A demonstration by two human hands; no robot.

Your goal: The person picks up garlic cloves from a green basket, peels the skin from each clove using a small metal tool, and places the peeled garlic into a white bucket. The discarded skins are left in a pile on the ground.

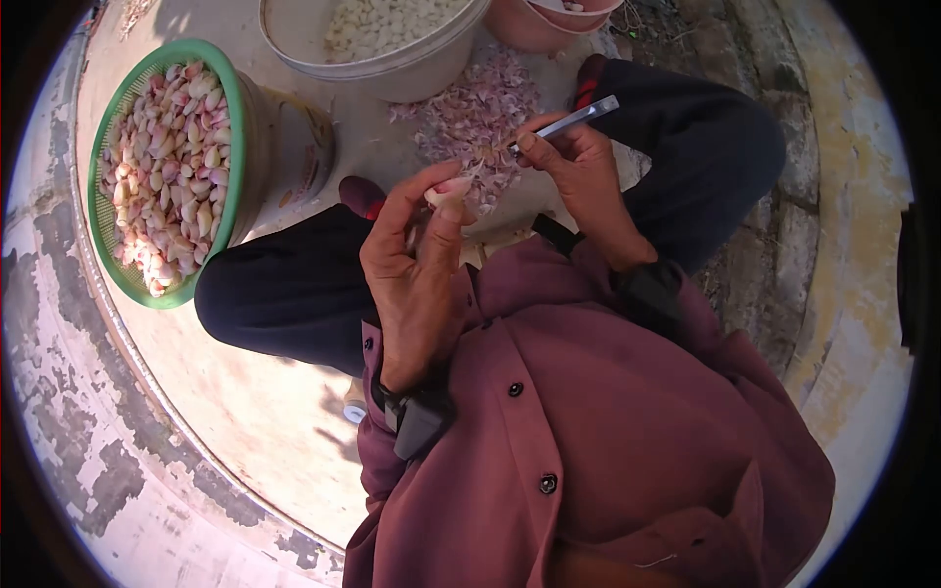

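Note:
Between the thumb and fingers of my left hand [417,265] is a garlic clove [448,191], pale with pinkish skin. My right hand [586,181] grips a small knife [583,114] with a grey metal handle; the handle points up and right, and its blade end is hard to make out near my fingertips. The two hands are apart, with the knife to the right of the clove. Below them a heap of pinkish garlic skins [480,108] lies on the ground between my legs.
At the left, a green-rimmed basket [235,147] full of unpeeled cloves sits on a bucket [294,147]. A large white tub [392,73] of peeled cloves stands ahead, beside a pink basin [539,34]. My bent knees flank the work area.

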